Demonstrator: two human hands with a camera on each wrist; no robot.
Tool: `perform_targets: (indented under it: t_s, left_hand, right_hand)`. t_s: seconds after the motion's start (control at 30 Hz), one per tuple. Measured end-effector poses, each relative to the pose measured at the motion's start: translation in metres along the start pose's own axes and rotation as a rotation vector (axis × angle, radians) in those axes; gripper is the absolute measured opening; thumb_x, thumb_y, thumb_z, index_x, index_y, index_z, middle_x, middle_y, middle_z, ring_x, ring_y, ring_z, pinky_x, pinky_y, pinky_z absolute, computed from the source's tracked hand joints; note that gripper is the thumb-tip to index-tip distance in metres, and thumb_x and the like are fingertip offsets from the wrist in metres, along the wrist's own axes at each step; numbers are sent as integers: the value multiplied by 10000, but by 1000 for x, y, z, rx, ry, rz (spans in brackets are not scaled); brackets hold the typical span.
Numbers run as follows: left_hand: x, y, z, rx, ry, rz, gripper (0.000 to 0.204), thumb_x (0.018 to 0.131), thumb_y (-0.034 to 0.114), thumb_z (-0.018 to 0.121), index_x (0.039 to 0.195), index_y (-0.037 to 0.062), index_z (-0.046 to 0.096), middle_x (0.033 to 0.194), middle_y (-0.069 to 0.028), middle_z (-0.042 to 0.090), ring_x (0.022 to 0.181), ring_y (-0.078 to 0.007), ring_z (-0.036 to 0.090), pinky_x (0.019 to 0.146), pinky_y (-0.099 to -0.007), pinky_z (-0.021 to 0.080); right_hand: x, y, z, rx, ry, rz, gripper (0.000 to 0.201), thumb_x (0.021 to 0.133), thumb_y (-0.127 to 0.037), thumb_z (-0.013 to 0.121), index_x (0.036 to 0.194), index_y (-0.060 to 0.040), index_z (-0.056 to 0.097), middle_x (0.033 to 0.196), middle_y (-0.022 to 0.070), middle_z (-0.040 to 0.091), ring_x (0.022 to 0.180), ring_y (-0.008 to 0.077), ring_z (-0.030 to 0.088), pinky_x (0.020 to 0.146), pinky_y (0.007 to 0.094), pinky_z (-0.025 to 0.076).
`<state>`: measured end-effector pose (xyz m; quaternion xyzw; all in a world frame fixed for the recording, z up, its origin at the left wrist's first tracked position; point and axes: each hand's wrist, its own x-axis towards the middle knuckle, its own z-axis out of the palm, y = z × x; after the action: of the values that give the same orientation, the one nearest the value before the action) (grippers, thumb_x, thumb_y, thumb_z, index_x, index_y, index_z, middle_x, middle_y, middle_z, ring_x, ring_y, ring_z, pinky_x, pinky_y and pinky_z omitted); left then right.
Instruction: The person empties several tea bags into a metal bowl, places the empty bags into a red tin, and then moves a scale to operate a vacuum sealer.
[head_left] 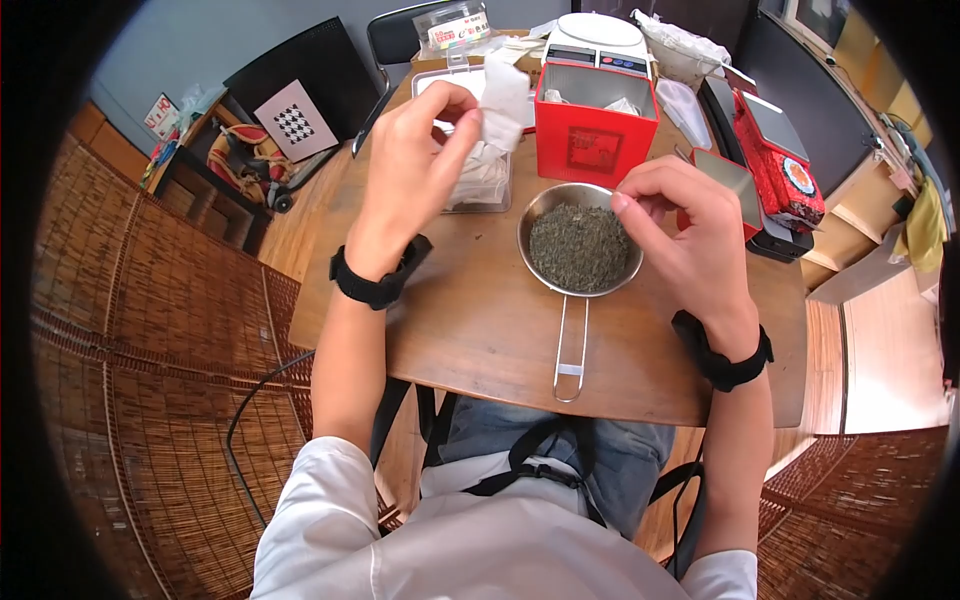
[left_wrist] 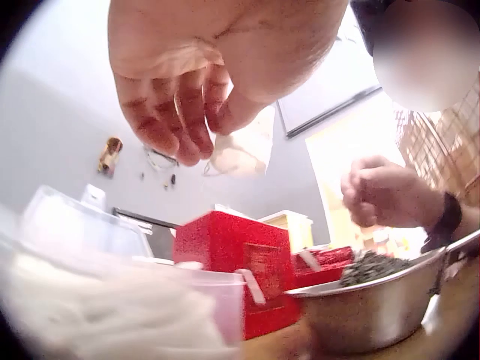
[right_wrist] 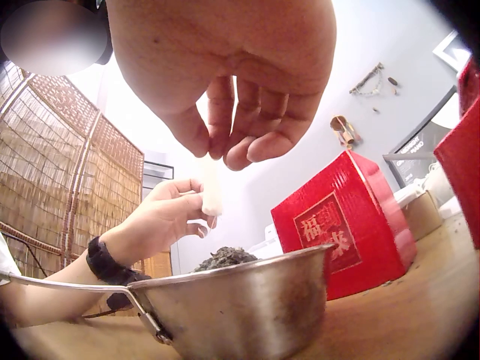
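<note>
My left hand (head_left: 412, 150) pinches a small white pouch (head_left: 506, 98) between thumb and fingertips, raised above a clear plastic box (head_left: 500, 203). More white pouches lie inside that box. On the table stands a round metal pan (right_wrist: 240, 311) with a folding wire handle pointing toward my body. Dried dark green leaves (head_left: 580, 248) heap up inside it. Over the pan's right rim hovers my right hand (head_left: 690, 215), its fingers curled and the thumb tip meeting the forefinger. Nothing shows in its grasp.
Behind the pan is an open red box (head_left: 590, 140) with white packets inside. A kitchen scale (head_left: 598, 38) stands beyond it. More red packaging (head_left: 775, 160) lies at the right. The wooden table's (head_left: 480, 330) front edge is close to my lap.
</note>
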<state>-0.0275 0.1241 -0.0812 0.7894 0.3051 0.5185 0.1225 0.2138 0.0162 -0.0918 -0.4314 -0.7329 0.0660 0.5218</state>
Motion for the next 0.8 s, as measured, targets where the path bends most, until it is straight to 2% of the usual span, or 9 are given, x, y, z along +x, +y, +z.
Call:
perform_targets:
  t_s: [0.07,0.1,0.2,0.37,0.47,0.57,0.63,0.73,0.8]
  left_hand:
    - [4,-10,-11,344,-32,81,80,911,83,644,931,6,647,868,-154,693,735,-331,676,653,-362,539]
    - [3,-13,-15,447,-41,32,51,899,60,632,926,24,656,900,-160,676,814,-373,660,696,-410,541]
    - [-2,-22,-25,663,-139,55,70,887,37,616,936,34,665,931,-143,671,863,-364,665,726,-438,545]
    - [-6,-28,-14,635,-179,112,240,874,-24,543,1066,47,669,997,-151,677,913,-380,663,773,-462,548]
    - [-7,-18,-5,517,-250,37,208,887,-37,553,1050,14,671,985,-174,680,941,-383,659,803,-437,525]
    - [-9,-15,5,441,-238,106,181,889,-31,550,1011,5,679,936,-184,684,875,-378,670,758,-428,531]
    - [-10,-15,9,380,-205,136,175,883,-32,549,992,6,680,927,-183,682,859,-370,673,744,-435,527]
    - [-10,-8,6,387,-203,114,168,879,-28,555,984,12,681,917,-179,677,849,-371,670,733,-436,524]
    - [-9,-12,3,378,-185,120,159,877,-22,563,979,16,679,910,-176,672,838,-379,662,723,-438,521]
  right_hand:
    - [0,0,-1,-2,3,-3,74,824,-17,730,831,24,669,795,63,655,605,135,568,564,260,458]
    - [0,0,-1,-6,3,-8,74,824,-18,730,832,23,669,793,61,653,608,135,568,567,260,458]
    - [0,1,-2,-15,7,-2,72,825,-18,729,831,22,669,786,59,649,612,134,568,570,262,459]
    - [2,-1,-4,-22,6,31,70,827,-19,726,824,23,669,777,60,643,615,135,569,574,264,461]
    - [2,0,-4,-31,10,17,77,824,-19,728,822,30,668,766,68,645,613,133,570,570,263,463]
    - [-1,-5,-9,-47,-22,41,80,829,-38,729,829,22,677,700,67,640,575,127,564,550,266,460]
    - [1,-22,-22,16,-385,265,75,831,-61,731,838,4,693,621,63,614,529,122,546,531,269,456]
    - [2,-48,-29,0,-785,284,235,856,-206,725,1028,-49,694,644,112,655,561,262,646,552,365,509]
    - [-6,-66,-24,-108,-868,215,309,865,-278,716,1086,-66,672,655,128,659,593,314,656,568,405,517]
